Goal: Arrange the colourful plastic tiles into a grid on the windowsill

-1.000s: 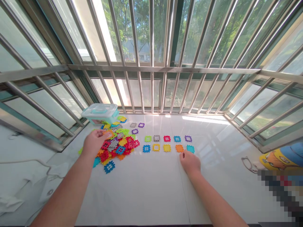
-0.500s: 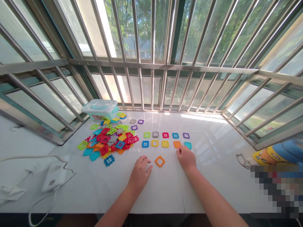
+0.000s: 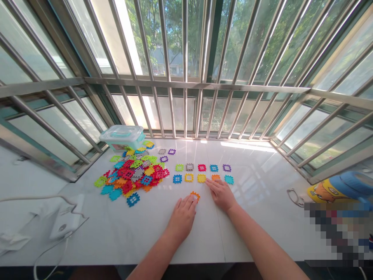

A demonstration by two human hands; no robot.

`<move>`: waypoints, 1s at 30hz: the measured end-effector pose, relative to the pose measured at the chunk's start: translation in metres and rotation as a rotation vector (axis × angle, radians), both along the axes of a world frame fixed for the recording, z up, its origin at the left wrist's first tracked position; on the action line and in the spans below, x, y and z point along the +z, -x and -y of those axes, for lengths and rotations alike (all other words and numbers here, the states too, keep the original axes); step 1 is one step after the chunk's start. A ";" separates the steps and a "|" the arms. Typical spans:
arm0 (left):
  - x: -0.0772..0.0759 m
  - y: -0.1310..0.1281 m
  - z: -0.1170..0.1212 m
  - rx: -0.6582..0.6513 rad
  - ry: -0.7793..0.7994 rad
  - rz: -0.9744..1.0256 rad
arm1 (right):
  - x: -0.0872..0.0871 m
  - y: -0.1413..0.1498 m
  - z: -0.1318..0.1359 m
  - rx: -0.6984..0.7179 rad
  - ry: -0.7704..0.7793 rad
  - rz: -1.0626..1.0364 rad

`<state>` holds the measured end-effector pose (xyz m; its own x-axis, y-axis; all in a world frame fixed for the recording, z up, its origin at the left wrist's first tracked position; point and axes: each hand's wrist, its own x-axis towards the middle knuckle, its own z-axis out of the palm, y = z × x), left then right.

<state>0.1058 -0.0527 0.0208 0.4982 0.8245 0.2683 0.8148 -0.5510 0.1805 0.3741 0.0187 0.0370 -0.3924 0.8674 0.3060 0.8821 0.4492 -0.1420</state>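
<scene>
Two rows of square waffle-shaped plastic tiles lie on the white stone sill [image 3: 256, 217]. My left hand [image 3: 183, 218] rests its fingertips flat on an orange tile [image 3: 195, 196], which lies just below the second row. My right hand [image 3: 221, 194] lies flat on the sill, with its fingers reaching toward a yellow tile [image 3: 201, 178] and an orange tile [image 3: 215, 177] in that row. A heap of mixed coloured tiles [image 3: 131, 175] lies to the left of both hands.
A clear plastic box with a teal-trimmed lid [image 3: 121, 136] stands in the far left corner. Steel window bars [image 3: 186, 83] run along the far side. A white charger and cable [image 3: 62, 223] lie at the left; a printed bag [image 3: 329, 190] lies at the right.
My left hand has come from the heap to the orange tile, which now lies on the sill under its fingertips. My right hand has slid left toward the second row.
</scene>
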 end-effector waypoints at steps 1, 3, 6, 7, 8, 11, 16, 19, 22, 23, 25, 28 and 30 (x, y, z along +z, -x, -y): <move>-0.001 0.000 0.000 0.023 -0.007 0.001 | 0.000 0.000 -0.001 0.011 0.017 0.007; -0.003 -0.002 -0.001 0.063 -0.020 0.009 | 0.001 0.001 -0.001 0.016 0.038 0.010; -0.011 -0.005 -0.007 0.098 -0.028 0.036 | 0.007 0.003 0.003 -0.001 0.033 0.000; -0.014 -0.006 -0.011 0.102 -0.027 0.042 | 0.009 0.004 0.005 -0.003 0.024 -0.005; -0.018 -0.008 -0.015 0.100 -0.024 0.044 | 0.011 0.005 0.008 -0.006 0.012 -0.012; -0.028 -0.013 -0.030 0.061 -0.011 0.038 | 0.014 0.007 0.019 -0.021 -0.027 -0.046; -0.028 -0.035 -0.063 -0.024 0.017 0.044 | 0.014 0.008 0.039 -0.026 -0.079 -0.083; -0.020 -0.052 -0.083 -0.072 0.024 0.071 | 0.015 0.010 0.045 0.038 -0.083 -0.092; -0.013 -0.065 -0.095 -0.106 0.032 0.103 | 0.018 0.012 0.046 0.120 -0.071 -0.084; -0.010 -0.067 -0.095 -0.111 0.034 0.112 | 0.019 0.012 0.046 0.146 -0.066 -0.078; -0.005 -0.068 -0.091 -0.112 0.026 0.134 | 0.019 0.012 0.045 0.174 -0.066 -0.072; 0.002 -0.063 -0.072 -0.094 0.008 0.169 | 0.013 0.011 0.041 0.057 -0.115 -0.094; 0.007 -0.057 -0.057 -0.080 0.015 0.170 | 0.007 0.011 0.038 -0.122 -0.162 -0.114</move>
